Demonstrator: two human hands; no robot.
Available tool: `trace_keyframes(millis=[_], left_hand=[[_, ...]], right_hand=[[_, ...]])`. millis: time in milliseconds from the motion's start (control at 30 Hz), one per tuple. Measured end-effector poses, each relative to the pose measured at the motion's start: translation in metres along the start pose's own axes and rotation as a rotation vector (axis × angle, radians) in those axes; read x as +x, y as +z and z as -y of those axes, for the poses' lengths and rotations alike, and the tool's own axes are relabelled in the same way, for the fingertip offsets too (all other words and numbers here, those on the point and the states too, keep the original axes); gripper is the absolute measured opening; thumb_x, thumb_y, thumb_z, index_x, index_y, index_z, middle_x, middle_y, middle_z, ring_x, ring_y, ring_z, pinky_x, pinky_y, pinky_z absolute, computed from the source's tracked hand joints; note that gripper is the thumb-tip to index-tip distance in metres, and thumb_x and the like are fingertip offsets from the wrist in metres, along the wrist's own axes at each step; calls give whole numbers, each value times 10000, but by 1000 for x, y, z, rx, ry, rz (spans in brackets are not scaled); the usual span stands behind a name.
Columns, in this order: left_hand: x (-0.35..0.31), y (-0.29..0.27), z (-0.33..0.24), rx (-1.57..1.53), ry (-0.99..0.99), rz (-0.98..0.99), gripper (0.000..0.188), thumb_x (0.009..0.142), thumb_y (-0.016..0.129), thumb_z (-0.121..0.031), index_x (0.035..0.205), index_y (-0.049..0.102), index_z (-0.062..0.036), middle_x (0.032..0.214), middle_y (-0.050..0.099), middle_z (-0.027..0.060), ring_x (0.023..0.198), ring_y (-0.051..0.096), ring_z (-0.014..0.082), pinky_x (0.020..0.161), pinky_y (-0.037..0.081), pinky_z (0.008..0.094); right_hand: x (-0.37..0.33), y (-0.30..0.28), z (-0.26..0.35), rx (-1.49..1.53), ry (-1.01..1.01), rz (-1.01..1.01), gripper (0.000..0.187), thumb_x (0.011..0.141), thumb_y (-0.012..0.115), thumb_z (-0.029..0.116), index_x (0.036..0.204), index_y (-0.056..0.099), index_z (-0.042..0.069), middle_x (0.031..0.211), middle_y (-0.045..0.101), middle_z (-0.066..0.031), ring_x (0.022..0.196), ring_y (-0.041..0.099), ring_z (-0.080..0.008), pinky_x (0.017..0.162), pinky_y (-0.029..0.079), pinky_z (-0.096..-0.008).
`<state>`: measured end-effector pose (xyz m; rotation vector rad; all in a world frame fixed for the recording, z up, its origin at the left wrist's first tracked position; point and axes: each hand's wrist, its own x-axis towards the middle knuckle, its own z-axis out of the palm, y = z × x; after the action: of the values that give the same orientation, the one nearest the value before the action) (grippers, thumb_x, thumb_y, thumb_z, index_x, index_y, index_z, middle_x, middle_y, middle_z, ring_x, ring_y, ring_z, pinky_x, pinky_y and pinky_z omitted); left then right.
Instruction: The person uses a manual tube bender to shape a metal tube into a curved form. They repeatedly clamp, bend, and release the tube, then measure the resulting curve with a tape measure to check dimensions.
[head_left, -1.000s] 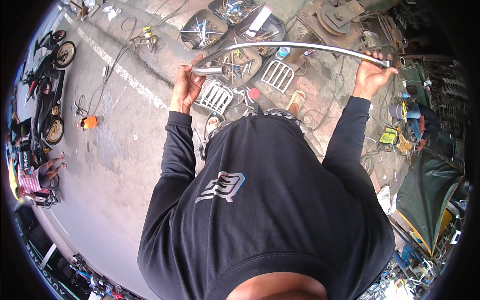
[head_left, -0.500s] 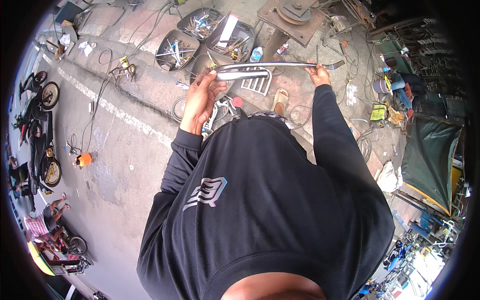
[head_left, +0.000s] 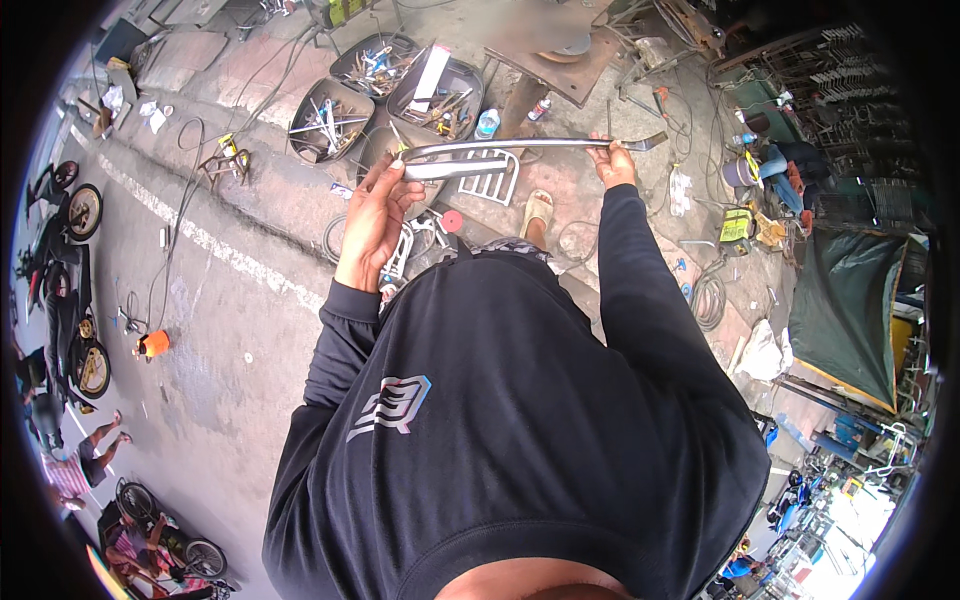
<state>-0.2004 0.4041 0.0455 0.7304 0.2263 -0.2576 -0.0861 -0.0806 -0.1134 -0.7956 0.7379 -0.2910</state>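
Observation:
A shiny metal tube (head_left: 530,144) spans the space in front of me, bent back on itself at its left end, with a shorter leg running below. My left hand (head_left: 383,208) grips it at the bend, fingers closed. Toward its flattened, darker right end, my right hand (head_left: 614,166) has its fingers around the tube. Below and beyond the tube, a white slatted metal rack (head_left: 491,187) stands near my sandalled foot (head_left: 538,218). A red disc (head_left: 452,221) shows beside white metal parts near my waist.
Dark trays of hand tools (head_left: 330,118) sit ahead. Beyond them stands a rusty metal bench (head_left: 590,70). A water bottle (head_left: 487,124) and a spray can (head_left: 540,108) are nearby. Cables cross the ground. Another person (head_left: 785,170) is at the right; motorcycles (head_left: 75,280) line the left.
The view has shifted, so the surroundings sit further left. Both hands still hold the tube, which looks slightly more tilted, its right end higher.

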Motion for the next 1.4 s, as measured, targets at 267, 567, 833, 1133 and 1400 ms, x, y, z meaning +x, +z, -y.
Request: trace_keyframes(millis=[267,567,833,1133,1400], left_hand=[[2,3,-1,21,-23,-31,537,1005,579,-81,1430,316,116,1044,648,137,845,699,208,775,601,324],[5,5,-2,50,-39,-12,354,1010,589,-101,1294,473,76,1034,661,116,830,695,186,762,596,304],[6,3,-2,31,-41,0,268,1011,588,-95,1229,522,47,1011,662,102,815,705,189,760,591,301],[7,4,-4,61,-35,10,275,1006,619,-134,1200,555,50,1022,665,104,843,674,173,788,579,298],[7,7,-5,63,-37,-35,242,1010,610,-133,1172,570,43,1007,665,95,838,674,164,780,584,293]], right_hand=[[-8,3,6,-2,-8,7,341,1091,341,136,1395,284,-9,1389,442,-188,1251,553,-443,1067,406,-730],[5,-4,2,33,-17,4,226,1088,369,145,1268,347,11,1215,501,-166,1126,625,-424,959,455,-775],[0,-3,3,11,-14,1,190,1090,358,137,1237,356,17,1195,502,-167,1140,621,-423,946,480,-759],[-1,-1,3,-6,-25,7,173,1089,359,138,1223,360,29,1168,520,-156,1160,613,-429,928,492,-754],[7,-5,0,15,-17,15,177,1091,357,154,1216,363,29,1164,525,-144,1172,608,-428,944,480,-750]])
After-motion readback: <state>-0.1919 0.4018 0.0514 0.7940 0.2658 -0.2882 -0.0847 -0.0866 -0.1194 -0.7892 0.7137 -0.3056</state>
